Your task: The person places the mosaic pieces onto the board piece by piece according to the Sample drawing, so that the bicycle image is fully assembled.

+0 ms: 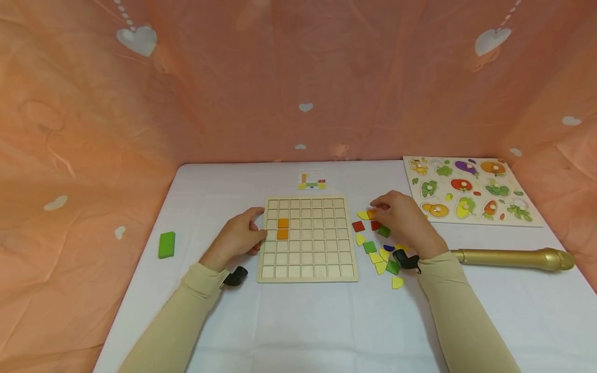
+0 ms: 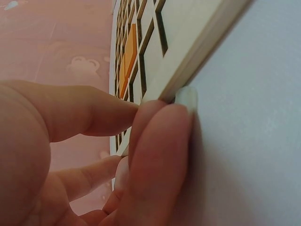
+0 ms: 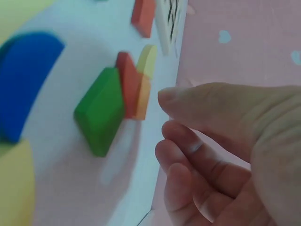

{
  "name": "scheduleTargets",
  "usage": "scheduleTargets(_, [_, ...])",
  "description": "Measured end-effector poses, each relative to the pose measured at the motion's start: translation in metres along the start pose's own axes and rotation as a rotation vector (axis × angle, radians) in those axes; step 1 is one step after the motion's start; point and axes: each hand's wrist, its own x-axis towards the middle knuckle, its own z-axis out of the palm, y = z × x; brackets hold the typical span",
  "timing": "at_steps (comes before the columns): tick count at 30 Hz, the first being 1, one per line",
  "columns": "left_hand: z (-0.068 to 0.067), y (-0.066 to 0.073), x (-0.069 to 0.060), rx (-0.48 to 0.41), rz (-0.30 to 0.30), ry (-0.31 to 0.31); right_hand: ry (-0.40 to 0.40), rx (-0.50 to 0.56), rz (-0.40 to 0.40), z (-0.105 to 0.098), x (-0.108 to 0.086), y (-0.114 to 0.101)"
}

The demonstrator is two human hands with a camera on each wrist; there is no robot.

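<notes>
A square wooden grid board [image 1: 308, 259] lies mid-table, with two orange square tiles [image 1: 282, 234] in its left part. At its left edge, my left hand [image 1: 239, 235] pinches the rim between thumb and fingers; the left wrist view shows the thumb [image 2: 94, 113] on the near side. My right hand [image 1: 406, 217] hovers over loose pieces right of the board, fingers loosely bent and holding nothing. Closest to its fingertips are an orange piece [image 3: 143, 98], a red piece [image 3: 126, 84], a yellow quarter-round [image 3: 147, 61] and a green square [image 3: 101, 113].
Several yellow, green and blue pieces, including a yellow quarter-round [image 1: 397, 283], spread below the right hand. Behind the board lies a small pattern card [image 1: 312, 179]. A vegetable puzzle [image 1: 475, 191] and a gold rod [image 1: 517, 258] are at right, a green block [image 1: 166, 245] at left.
</notes>
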Motion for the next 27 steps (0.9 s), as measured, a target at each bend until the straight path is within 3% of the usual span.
scheduleTargets(5, [0.000,0.000,0.001,0.007,0.007,0.001,-0.012,0.017,0.025,0.002,0.002,0.004])
scheduleTargets(11, [0.001,-0.002,0.001,0.005,0.007,0.000,-0.005,-0.022,-0.003,0.007,0.005,0.008])
scheduleTargets(27, [0.002,-0.007,0.003,-0.012,0.029,0.001,-0.020,-0.067,0.016,0.010,0.006,0.003])
